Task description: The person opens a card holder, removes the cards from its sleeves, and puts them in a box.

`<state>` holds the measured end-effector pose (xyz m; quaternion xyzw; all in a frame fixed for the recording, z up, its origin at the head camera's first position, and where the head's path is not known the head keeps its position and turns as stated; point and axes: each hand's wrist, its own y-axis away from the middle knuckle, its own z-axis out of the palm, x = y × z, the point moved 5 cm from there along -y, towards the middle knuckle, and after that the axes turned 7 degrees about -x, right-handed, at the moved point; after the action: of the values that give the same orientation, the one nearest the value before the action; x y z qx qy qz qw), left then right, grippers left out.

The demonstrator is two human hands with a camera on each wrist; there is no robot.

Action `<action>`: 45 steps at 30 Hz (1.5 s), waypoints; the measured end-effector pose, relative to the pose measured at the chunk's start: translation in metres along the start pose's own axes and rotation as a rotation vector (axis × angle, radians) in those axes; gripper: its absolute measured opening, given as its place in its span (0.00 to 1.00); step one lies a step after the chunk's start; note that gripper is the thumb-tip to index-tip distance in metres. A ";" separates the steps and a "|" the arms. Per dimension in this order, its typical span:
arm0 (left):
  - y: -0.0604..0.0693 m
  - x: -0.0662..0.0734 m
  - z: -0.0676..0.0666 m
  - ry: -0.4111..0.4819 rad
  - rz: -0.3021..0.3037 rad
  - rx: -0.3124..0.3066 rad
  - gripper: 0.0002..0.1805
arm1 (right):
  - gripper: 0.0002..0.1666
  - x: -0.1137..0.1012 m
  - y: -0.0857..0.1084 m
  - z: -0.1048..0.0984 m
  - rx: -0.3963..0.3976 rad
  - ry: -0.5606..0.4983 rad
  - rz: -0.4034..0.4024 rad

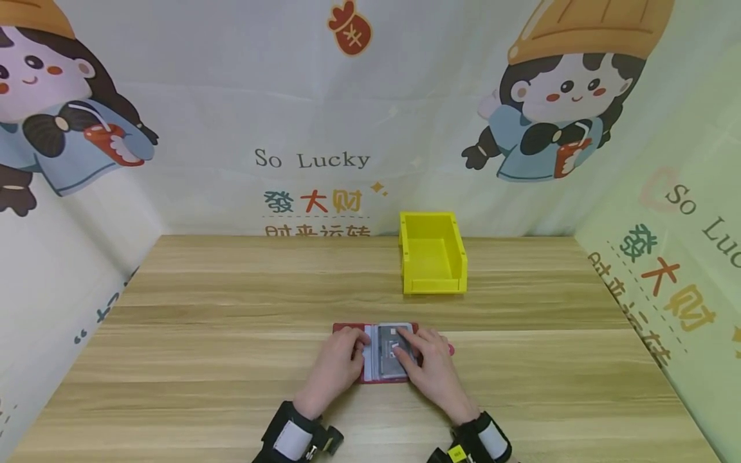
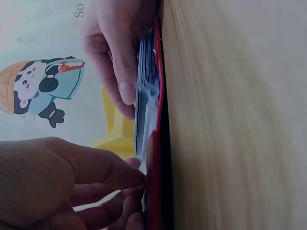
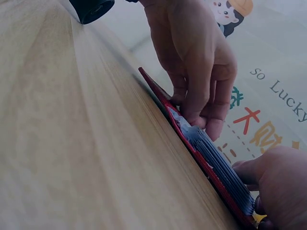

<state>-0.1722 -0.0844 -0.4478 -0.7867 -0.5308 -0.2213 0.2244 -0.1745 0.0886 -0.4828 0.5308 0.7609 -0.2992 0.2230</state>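
Observation:
A red-covered card holder lies spread on the table, with clear plastic sleeves inside. A grey card-like insert shows in the top sleeve on the right half. My left hand bends over the left half, its thumb and fingertips pinching at a clear sleeve by the inner cover; the exact grip is partly hidden. My right hand rests on the right half, its thumb and forefinger extended on the top sleeve. In the right wrist view, the sleeves form a thick stack above the red cover.
A yellow plastic bin stands behind the card holder, near the table's back edge. The wood-grain table meets printed cloth walls at the back and sides. A small pink piece pokes out beside my right hand.

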 end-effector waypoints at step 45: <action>-0.006 -0.012 0.013 0.159 -0.156 -0.095 0.12 | 0.21 0.000 0.001 0.001 -0.019 0.001 0.015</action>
<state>-0.1801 -0.0839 -0.4641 -0.7327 -0.5599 -0.3246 0.2102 -0.1740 0.0887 -0.4837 0.5346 0.7598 -0.2898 0.2301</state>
